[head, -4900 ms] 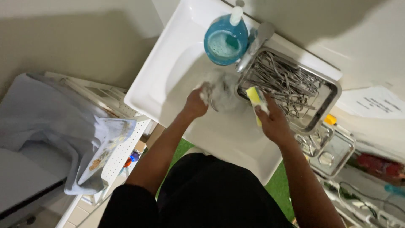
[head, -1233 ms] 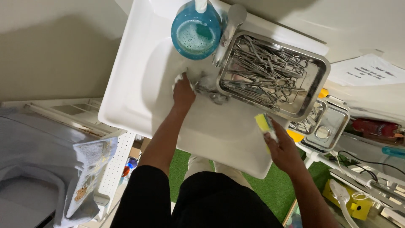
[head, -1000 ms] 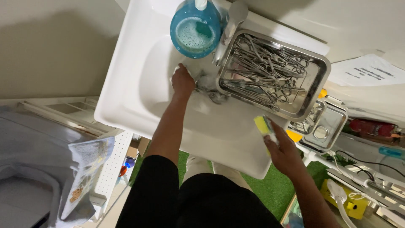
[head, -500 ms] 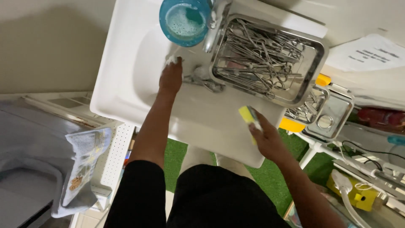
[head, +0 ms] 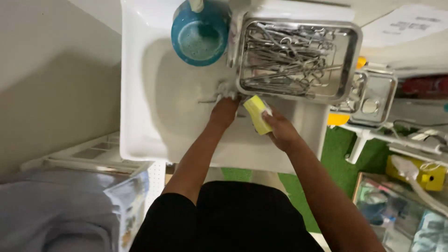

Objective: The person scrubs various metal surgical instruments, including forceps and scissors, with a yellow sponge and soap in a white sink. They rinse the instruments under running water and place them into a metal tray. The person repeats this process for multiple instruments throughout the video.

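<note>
Centre frame, over the white sink [head: 140,116]: our right hand [head: 279,130] pinches a yellow sponge [head: 258,114], long axis running upper left to lower right. Our left hand [head: 225,109], just left of it, closes its fingers on a small metal instrument [head: 219,92]; its exact grip we cannot tell. Steel tray [head: 352,60] of instruments just above.

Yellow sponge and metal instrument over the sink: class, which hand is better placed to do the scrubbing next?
Probably the right hand: it already grips the yellow sponge, just beside the metal instrument that the left hand holds over the white sink.
</note>
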